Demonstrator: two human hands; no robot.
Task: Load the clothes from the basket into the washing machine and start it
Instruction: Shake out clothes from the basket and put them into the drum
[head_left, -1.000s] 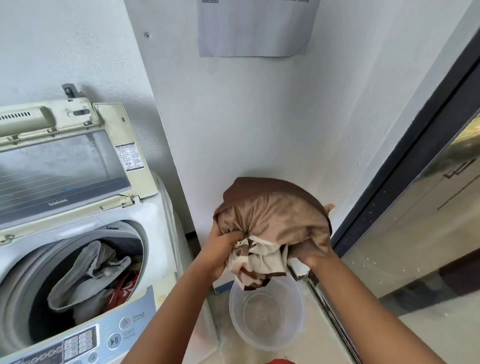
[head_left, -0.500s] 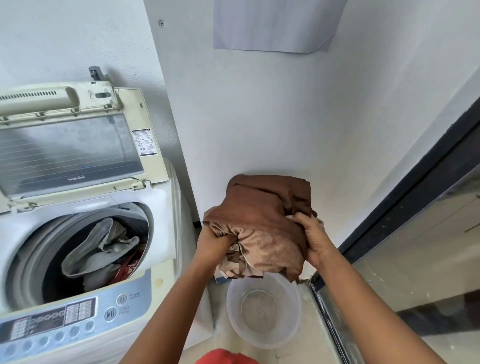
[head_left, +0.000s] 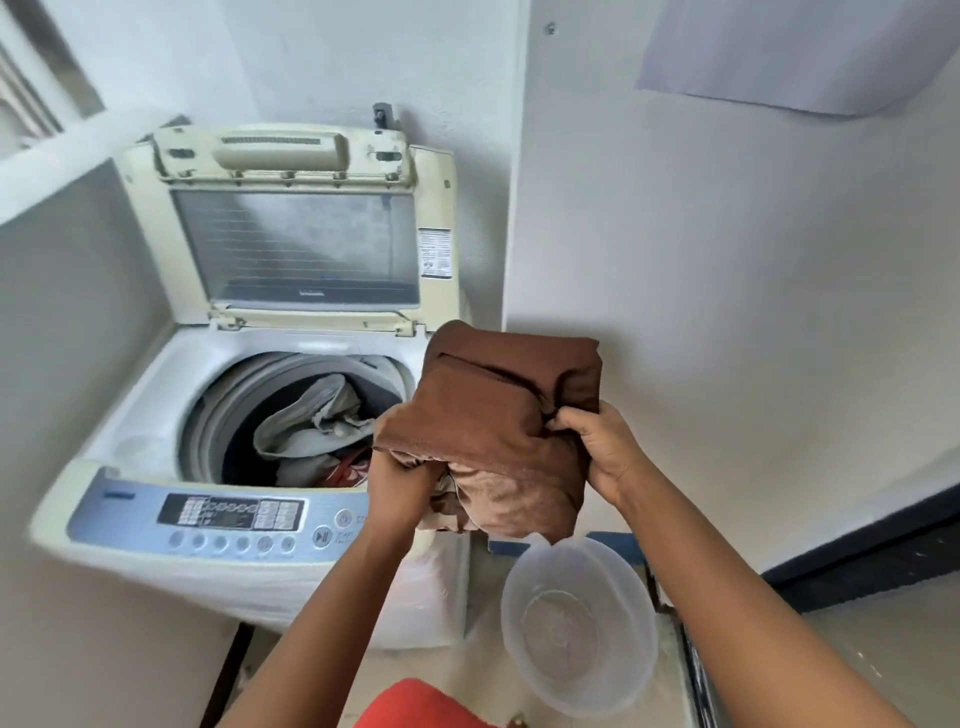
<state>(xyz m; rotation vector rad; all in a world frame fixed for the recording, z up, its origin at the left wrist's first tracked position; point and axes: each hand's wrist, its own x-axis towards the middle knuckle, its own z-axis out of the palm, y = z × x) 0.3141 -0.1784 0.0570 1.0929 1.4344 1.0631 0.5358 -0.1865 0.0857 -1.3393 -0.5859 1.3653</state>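
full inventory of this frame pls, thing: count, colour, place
washing machine: 1, white and cream, left, lid up
control panel: 1, blue-grey, machine front edge
clothes in drum: a few, grey and red, inside drum
brown bundle: 1, brown, held beside the drum's right edge
plastic basin: 1, clear, on floor, right of machine
paper sheet: 1, pale, on wall, top right
red fabric: 1, red, bottom edge
left hand: grips bundle's lower left
right hand: grips bundle's right side

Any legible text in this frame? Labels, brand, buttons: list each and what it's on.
None can be read.
Sticker on the washing machine lid: print too small.
Brand mark on the lid's lower edge: blurred.
Control panel: display and button captions blurred; only a play/pause symbol shows.
Paper sheet on the wall: no print visible.
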